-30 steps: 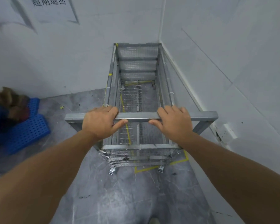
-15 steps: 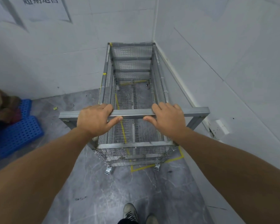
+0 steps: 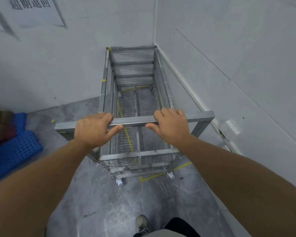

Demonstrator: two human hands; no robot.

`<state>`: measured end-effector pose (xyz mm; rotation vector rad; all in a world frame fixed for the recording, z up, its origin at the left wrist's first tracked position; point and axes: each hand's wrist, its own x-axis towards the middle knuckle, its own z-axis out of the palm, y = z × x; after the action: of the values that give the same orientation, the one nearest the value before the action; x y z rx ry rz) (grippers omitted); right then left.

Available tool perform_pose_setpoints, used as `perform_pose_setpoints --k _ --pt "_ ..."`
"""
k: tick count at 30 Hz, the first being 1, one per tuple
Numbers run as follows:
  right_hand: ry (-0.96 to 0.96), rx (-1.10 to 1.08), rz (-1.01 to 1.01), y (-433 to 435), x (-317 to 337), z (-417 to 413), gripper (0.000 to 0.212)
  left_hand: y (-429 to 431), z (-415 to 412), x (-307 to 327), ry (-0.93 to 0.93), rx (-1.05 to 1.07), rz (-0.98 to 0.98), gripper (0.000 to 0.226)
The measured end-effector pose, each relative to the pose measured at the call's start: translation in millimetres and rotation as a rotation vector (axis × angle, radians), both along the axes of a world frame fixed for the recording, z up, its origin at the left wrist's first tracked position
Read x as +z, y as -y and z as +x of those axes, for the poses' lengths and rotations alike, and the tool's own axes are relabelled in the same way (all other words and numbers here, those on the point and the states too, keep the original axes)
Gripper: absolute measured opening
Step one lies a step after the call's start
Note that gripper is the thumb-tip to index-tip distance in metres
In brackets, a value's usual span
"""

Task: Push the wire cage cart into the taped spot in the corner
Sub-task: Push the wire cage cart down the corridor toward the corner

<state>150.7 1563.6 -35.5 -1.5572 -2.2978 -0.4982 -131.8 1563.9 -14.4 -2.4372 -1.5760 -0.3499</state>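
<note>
My left hand and right hand grip closed around the handle bar of the wire cage cart, its length running away from my grip into the corner; yellow tape partly hidden beneath

Both forearms bare, no sleeves showing; a worn grey lace-up sneaker down below; black trouser leg beside it.
</note>
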Motion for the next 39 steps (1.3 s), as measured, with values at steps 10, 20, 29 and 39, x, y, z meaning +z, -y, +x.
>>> perform_pose_setpoints --k 10,20,29,39 --pt "-0.033 0.008 -0.077 -3 4 9 0.058 0 11 0 -0.036 0.014 -0.015 0.053" --pt "0.002 -0.001 -0.062 0 0 -2 0.057 2 -2 -1 0.002 -0.014 0.004 0.046" --pt "0.024 0.030 -0.039 -5 2 9 0.063 -1 6 -2 -0.011 0.024 -0.050 0.054" --pt "0.013 -0.007 -0.046 -7 0 22 0.057 -3 23 -1 -0.022 0.026 -0.042 0.052"
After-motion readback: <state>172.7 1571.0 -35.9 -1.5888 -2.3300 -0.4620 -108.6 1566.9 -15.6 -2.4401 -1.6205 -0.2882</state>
